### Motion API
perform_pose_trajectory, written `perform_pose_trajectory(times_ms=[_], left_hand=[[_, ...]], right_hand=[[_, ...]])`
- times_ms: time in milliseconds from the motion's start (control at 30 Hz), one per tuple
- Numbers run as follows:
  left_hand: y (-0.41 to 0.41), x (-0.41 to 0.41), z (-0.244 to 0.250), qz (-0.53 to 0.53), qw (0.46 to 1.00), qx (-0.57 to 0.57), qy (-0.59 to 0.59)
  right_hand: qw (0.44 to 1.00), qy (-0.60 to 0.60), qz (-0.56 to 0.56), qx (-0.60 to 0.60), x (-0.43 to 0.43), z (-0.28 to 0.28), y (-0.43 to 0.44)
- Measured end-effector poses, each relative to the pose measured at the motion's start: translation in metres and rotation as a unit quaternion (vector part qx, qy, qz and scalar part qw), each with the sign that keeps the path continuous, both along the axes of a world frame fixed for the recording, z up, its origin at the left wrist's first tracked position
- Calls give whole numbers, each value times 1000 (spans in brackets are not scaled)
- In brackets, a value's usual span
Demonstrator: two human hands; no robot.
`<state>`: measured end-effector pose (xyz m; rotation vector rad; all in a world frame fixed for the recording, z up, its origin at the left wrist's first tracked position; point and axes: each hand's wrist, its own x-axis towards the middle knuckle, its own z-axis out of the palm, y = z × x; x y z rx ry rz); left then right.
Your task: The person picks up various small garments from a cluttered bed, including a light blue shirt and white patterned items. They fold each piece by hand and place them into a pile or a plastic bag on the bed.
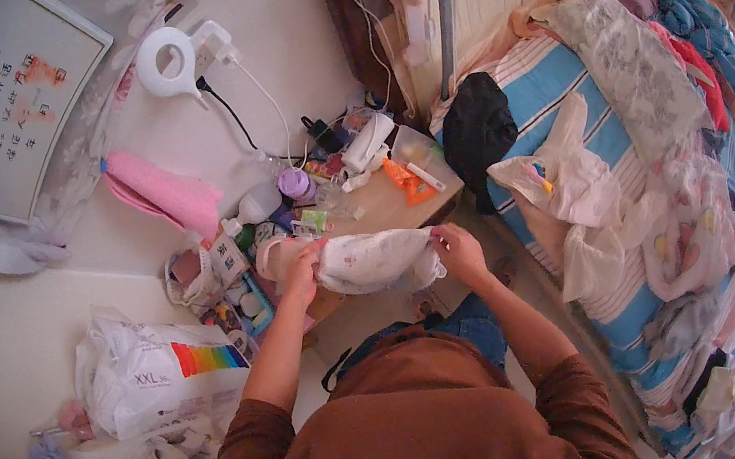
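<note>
A white cloth item with small printed figures, perhaps a small garment, is stretched between my two hands over the table's near edge. My left hand grips its left end, close to a pale pink container. At the upper right end, my right hand pinches the cloth between thumb and fingers. Beyond the cloth, the wooden tabletop holds an orange packet, a purple-lidded container and a clear plastic box.
To the right, a bed with a blue striped sheet bears loose clothes and a black cloth. A white plastic pack stands at the lower left. A pink cloth and a whiteboard hang on the wall.
</note>
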<state>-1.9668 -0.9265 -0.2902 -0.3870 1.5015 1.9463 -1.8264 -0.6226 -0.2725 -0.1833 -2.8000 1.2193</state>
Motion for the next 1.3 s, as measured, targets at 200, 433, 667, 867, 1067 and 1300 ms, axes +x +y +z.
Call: perform_pose_trajectory(times_ms=[200, 433, 667, 867, 1067, 1300], left_hand=[[16, 12, 25, -45, 935, -266, 229], [14, 11, 15, 3, 879, -328, 347], [16, 13, 15, -14, 826, -405, 392], [3, 2, 2, -115, 816, -383, 418], [0, 4, 31, -285, 778, -374, 416], [-19, 7, 26, -346, 710, -453, 414]], right_hand=[[999, -24, 18, -23, 3, -8, 3], [997, -5, 67, 23, 9, -7, 5], [1000, 21, -10, -11, 7, -9, 2], [998, -20, 40, 42, 10, -15, 4], [997, -5, 56, 51, 7, -9, 6], [999, -15, 51, -1, -1, -6, 3]])
